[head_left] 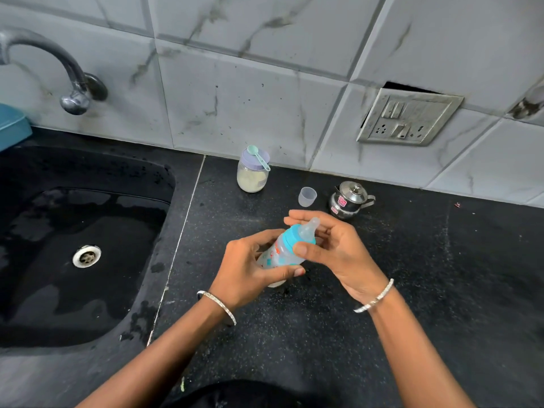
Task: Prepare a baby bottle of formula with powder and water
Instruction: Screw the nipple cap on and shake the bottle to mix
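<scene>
- The black speckled counter (441, 290) fills the middle and right of your view, running from the lower edge up to the wall.
- The grey marbled tile wall (250, 98) spans the top of the frame.
- The black sink (44, 260) takes up the left side; its floor is wet, and the steel drain (86, 256) sits in the basin.
- Your left hand (247, 275), at centre frame, has its fingers and thumb wrapped round the body of the bottle (282, 251).
- Your right hand (338, 248), just right of centre, grasps the top of the bottle: the thumb lies on the blue ring (291, 238) and the fingers curve behind the teat (309, 228).
- The tap (59, 63) curves down at the upper left, above the sink.
- A metal socket plate (409, 117) is set in the wall at the upper right.
- The bottle is held above the counter at centre frame, tilted, with the teat pointing to the upper right.
- A jar of pale powder (252, 178) stands against the wall, above the hands; its lilac lid is on.
- A small lidded steel pot (348, 200) stands right of centre, near your right fingertips.
- A clear cup (307, 196) stands between the jar and the pot.
- A green scoop (259, 157) rests on the jar's lid.
</scene>
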Motion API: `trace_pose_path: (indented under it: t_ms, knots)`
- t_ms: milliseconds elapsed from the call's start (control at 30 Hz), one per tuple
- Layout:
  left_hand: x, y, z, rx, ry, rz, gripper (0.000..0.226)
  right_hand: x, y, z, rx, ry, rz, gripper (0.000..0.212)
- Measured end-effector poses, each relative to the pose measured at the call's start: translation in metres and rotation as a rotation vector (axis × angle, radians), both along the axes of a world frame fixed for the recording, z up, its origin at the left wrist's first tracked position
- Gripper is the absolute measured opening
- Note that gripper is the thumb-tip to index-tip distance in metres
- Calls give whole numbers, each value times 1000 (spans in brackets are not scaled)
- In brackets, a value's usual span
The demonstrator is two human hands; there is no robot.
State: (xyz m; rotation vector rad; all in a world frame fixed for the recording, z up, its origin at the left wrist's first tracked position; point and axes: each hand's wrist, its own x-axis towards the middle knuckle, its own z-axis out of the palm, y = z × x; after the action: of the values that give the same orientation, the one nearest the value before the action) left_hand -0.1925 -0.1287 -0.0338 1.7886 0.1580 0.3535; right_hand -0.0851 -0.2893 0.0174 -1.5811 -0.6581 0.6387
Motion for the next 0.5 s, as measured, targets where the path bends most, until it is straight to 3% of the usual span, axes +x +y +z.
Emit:
trace_pose_path:
  t_ms: [233,400,500]
  knots:
    - [2,9,1,-36,37,-117,55,2,-12,-1,-77,-33,200,61]
    - [4,6,-7,-20,17,-62,60,-3,-1,-16,-78,-182,52,51]
    - [3,1,-9,121,-1,66,63,-7,9,-28,-68,-272,-74,42]
